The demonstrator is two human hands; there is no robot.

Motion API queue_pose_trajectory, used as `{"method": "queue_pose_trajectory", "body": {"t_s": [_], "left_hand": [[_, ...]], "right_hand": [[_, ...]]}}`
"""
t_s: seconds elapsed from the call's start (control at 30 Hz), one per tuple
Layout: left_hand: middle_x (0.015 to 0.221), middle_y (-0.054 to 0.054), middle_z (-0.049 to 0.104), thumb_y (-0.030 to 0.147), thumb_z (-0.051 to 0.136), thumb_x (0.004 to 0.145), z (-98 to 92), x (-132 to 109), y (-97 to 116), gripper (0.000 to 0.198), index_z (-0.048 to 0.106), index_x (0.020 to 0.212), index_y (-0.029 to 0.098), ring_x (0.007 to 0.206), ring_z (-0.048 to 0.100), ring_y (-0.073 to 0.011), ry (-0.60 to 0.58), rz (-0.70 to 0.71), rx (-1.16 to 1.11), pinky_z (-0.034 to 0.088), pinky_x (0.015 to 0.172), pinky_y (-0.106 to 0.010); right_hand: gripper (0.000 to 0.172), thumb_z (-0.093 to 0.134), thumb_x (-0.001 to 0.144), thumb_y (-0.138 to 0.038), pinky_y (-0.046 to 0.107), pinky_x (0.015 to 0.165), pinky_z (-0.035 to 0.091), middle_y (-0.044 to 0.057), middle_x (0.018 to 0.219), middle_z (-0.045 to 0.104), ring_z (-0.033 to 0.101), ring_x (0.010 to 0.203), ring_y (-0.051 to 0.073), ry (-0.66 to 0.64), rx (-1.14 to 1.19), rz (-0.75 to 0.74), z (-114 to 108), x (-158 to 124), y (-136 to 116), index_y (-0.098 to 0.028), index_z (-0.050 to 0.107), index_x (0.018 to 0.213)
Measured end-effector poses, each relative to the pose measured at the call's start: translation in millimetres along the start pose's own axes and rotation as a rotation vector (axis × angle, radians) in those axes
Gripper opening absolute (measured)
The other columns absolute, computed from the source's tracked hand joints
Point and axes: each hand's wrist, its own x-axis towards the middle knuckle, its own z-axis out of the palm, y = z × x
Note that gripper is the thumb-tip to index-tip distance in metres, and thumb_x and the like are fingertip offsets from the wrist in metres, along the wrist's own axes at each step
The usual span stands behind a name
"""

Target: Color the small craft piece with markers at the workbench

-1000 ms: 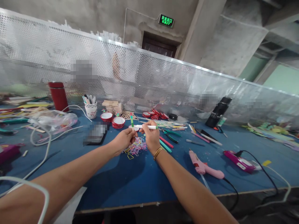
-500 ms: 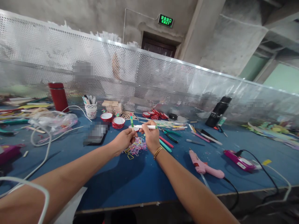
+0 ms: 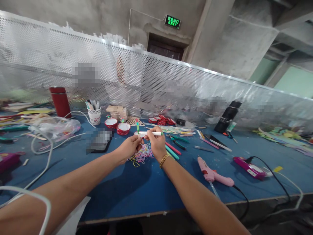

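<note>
In my left hand (image 3: 130,147) a thin stick (image 3: 137,126), coloured green with a red tip, stands upright between closed fingers. My right hand (image 3: 156,141) is shut on a white marker (image 3: 154,133) with a green end, held level. The marker's left end meets the stick just above my left fingertips; whether it touches is too small to tell. Below both hands lies a loose pile of pastel loops (image 3: 143,154). Pink and teal pens (image 3: 173,152) rest just right of my right wrist.
Red round tins (image 3: 123,128), a paper cup of markers (image 3: 94,116) and a phone (image 3: 100,141) stand left of centre. A pink glue gun (image 3: 215,174) with its cord lies at right. White cables (image 3: 50,153) cross the left side. A perforated metal screen (image 3: 156,81) bounds the back.
Both hands keep nearly the same place and hold. The marker in my right hand has shifted very slightly left along with the whole view.
</note>
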Motion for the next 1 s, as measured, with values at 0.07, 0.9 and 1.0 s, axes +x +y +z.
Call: {"method": "queue_pose_trajectory", "body": {"t_s": [0.07,0.9,1.0], "left_hand": [[0.048,0.006,0.041,0.029,0.04,0.091,0.2,0.2,0.0,0.021,0.05,0.076,0.017,0.037,0.028,-0.0045,0.001,0.004,-0.002,0.017,0.039,-0.016],[0.047,0.006,0.042,0.028,0.04,0.091,-0.9,-0.6,2.4,0.022,0.05,0.075,0.017,0.037,0.028,-0.0042,0.021,0.013,0.006,0.018,0.039,-0.016],[0.047,0.006,0.041,0.027,0.039,0.091,-0.9,-0.7,3.3,0.022,0.049,0.075,0.017,0.037,0.028,-0.0042,0.018,0.015,0.003,0.017,0.039,-0.016]], "right_hand": [[0.016,0.056,0.082,-0.033,0.025,0.06,0.046,-0.004,0.061,0.06,0.056,0.056,0.012,-0.006,-0.008,-0.003,-0.3,0.0,0.7,-0.021,0.051,0.073],[0.017,0.056,0.082,-0.034,0.025,0.061,0.047,-0.003,0.06,0.06,0.056,0.057,0.012,0.016,0.011,0.006,-1.4,0.4,-0.1,-0.021,0.051,0.073],[0.016,0.057,0.082,-0.033,0.025,0.06,0.046,-0.004,0.06,0.06,0.055,0.055,0.012,-0.01,0.016,0.003,-0.9,-0.1,0.4,-0.021,0.051,0.073]]}}
